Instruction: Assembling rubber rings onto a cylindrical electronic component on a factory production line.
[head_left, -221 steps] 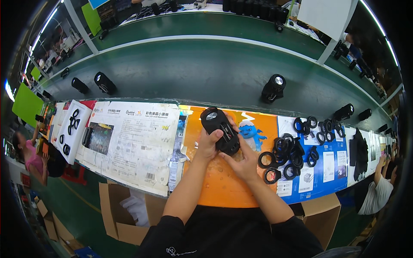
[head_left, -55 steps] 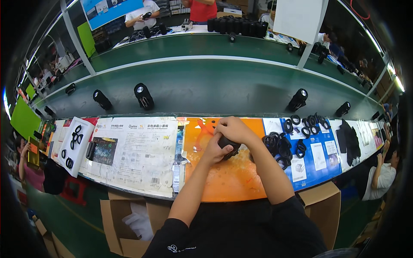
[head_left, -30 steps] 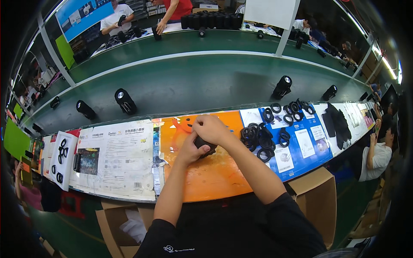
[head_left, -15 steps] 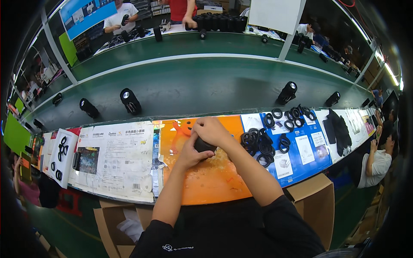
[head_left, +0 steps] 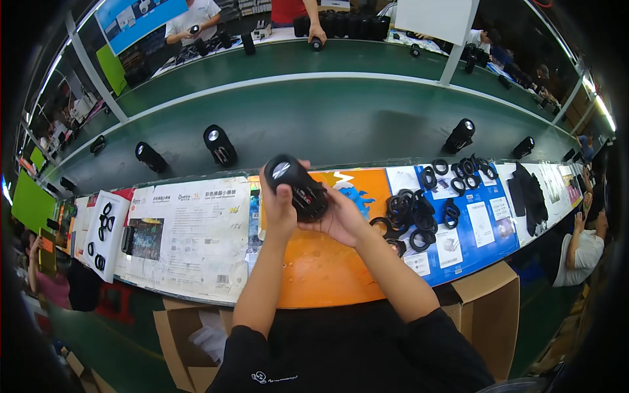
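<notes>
Both our left hand and right hand are gripping a black cylindrical speaker; we are pointing its silver-capped end far-left, long axis slanting near-right.

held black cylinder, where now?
In the head view, the black cylinder is just left of centre, held between the left hand and right hand over the orange sheet, left of the piled black rings.

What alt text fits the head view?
The left hand and right hand hold a silver-ended black cylinder above an orange sheet. Black rings lie on a blue sheet at right; more black cylinders sit on the green surface beyond.
</notes>
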`<state>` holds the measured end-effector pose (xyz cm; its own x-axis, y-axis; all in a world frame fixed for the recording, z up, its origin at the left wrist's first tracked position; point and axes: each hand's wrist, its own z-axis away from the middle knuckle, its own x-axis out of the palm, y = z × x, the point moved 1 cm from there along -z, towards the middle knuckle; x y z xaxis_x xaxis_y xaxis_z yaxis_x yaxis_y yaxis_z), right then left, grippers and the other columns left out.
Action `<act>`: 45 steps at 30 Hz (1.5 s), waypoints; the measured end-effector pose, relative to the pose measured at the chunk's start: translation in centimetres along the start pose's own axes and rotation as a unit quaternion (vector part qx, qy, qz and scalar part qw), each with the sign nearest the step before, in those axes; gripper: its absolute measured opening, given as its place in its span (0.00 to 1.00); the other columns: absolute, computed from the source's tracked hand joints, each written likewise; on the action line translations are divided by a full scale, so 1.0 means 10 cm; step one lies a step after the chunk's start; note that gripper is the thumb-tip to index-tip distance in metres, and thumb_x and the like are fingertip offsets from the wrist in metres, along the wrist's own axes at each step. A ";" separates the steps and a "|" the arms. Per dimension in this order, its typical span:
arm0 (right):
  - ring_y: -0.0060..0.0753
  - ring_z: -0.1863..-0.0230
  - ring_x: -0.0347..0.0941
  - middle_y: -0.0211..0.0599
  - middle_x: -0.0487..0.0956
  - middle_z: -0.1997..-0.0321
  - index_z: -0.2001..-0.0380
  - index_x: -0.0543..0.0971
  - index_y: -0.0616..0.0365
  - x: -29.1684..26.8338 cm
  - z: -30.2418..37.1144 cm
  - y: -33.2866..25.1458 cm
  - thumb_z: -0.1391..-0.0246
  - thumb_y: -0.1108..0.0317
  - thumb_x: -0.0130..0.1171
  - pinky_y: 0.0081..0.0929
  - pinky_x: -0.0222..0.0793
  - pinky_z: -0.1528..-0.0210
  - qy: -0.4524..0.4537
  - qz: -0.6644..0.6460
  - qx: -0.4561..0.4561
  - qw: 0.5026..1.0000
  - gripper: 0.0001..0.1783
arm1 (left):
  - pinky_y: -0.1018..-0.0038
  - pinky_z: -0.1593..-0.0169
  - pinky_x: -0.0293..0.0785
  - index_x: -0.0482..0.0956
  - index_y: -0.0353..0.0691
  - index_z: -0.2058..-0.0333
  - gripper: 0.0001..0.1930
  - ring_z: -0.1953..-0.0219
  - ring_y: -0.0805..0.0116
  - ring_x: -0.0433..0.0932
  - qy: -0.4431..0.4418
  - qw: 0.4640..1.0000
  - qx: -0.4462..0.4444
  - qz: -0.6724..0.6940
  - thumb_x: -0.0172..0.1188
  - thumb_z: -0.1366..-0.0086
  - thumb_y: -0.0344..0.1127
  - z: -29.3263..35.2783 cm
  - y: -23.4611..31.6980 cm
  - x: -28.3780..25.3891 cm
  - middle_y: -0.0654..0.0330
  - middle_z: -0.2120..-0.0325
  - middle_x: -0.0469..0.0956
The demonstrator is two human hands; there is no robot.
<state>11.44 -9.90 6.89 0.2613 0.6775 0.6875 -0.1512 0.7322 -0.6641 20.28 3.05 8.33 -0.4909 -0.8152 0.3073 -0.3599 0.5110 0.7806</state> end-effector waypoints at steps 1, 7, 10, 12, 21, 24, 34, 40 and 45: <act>0.40 0.38 0.82 0.44 0.83 0.35 0.29 0.75 0.56 0.02 -0.04 -0.01 0.17 0.48 0.49 0.42 0.81 0.41 -0.047 -0.024 0.000 0.999 0.28 | 0.67 0.35 0.78 0.62 0.37 0.31 0.45 0.41 0.64 0.81 -0.011 1.000 0.002 -0.001 0.63 0.26 0.70 -0.08 0.01 -0.05 0.50 0.42 0.82; 0.40 0.49 0.83 0.42 0.83 0.43 0.36 0.79 0.53 -0.14 -0.78 -0.60 0.28 0.53 0.70 0.38 0.83 0.50 0.100 0.196 -0.178 0.959 0.25 | 0.59 0.20 0.59 0.59 0.37 0.28 0.37 0.28 0.55 0.71 0.093 0.981 0.041 -0.165 0.72 0.25 0.39 -0.50 -0.21 -0.75 0.48 0.32 0.73; 0.48 0.45 0.82 0.45 0.83 0.43 0.35 0.79 0.51 -0.38 -1.19 -1.02 0.39 0.56 0.79 0.42 0.81 0.43 0.187 0.417 -0.313 0.833 0.32 | 0.56 0.20 0.58 0.64 0.36 0.30 0.37 0.26 0.51 0.68 0.188 0.900 0.098 -0.380 0.75 0.31 0.32 -0.76 -0.33 -1.30 0.47 0.31 0.70; 0.50 0.42 0.81 0.46 0.83 0.41 0.34 0.80 0.50 -0.39 -1.35 -1.24 0.44 0.58 0.83 0.45 0.78 0.37 0.201 0.535 -0.393 0.721 0.36 | 0.54 0.20 0.58 0.64 0.35 0.30 0.39 0.25 0.47 0.67 0.234 0.880 0.072 -0.407 0.77 0.33 0.35 -0.94 -0.46 -1.63 0.45 0.31 0.69; 0.59 0.27 0.68 0.48 0.76 0.27 0.27 0.77 0.46 -0.52 -1.53 -1.60 0.42 0.58 0.80 0.50 0.64 0.24 0.227 0.707 -0.311 0.593 0.40 | 0.57 0.34 0.78 0.71 0.33 0.32 0.44 0.37 0.43 0.84 0.169 0.860 -0.120 -0.466 0.83 0.39 0.47 -1.45 -0.68 -1.88 0.40 0.40 0.83; 0.58 0.26 0.69 0.48 0.78 0.28 0.27 0.77 0.47 -0.52 -1.45 -1.59 0.39 0.59 0.76 0.50 0.65 0.22 0.257 0.713 -0.320 0.568 0.38 | 0.60 0.36 0.79 0.74 0.32 0.35 0.42 0.40 0.47 0.85 0.195 0.861 -0.122 -0.454 0.84 0.39 0.50 -1.45 -0.59 -1.86 0.43 0.43 0.85; 0.60 0.20 0.62 0.52 0.67 0.21 0.20 0.69 0.52 -0.04 -0.01 -0.25 0.33 0.62 0.72 0.50 0.58 0.19 0.026 0.681 -0.395 0.616 0.41 | 0.76 0.62 0.82 0.82 0.38 0.49 0.25 0.62 0.76 0.84 0.194 0.949 -0.248 -0.019 0.84 0.36 0.44 -0.48 -0.04 -0.69 0.65 0.61 0.84; 0.59 0.17 0.60 0.56 0.62 0.20 0.15 0.54 0.58 -0.15 -0.03 0.36 0.34 0.66 0.73 0.48 0.59 0.18 0.098 0.578 -0.434 0.684 0.53 | 0.72 0.58 0.87 0.80 0.37 0.44 0.27 0.55 0.72 0.86 0.139 0.943 -0.300 0.029 0.77 0.29 0.51 -0.13 -0.10 -0.30 0.62 0.55 0.84; 0.43 0.28 0.74 0.50 0.71 0.26 0.19 0.62 0.59 -0.41 -0.07 0.38 0.38 0.70 0.78 0.38 0.74 0.29 0.057 0.428 -0.324 0.842 0.50 | 0.68 0.43 0.84 0.79 0.37 0.39 0.28 0.48 0.68 0.85 0.082 0.946 -0.313 0.030 0.76 0.28 0.46 0.05 -0.21 -0.45 0.58 0.48 0.85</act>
<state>10.46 -9.93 1.29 0.4162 0.8997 -0.1318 0.2109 -0.2365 -0.9485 22.83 5.76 5.02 -0.3474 -0.8478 0.4006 0.2289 0.3377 0.9130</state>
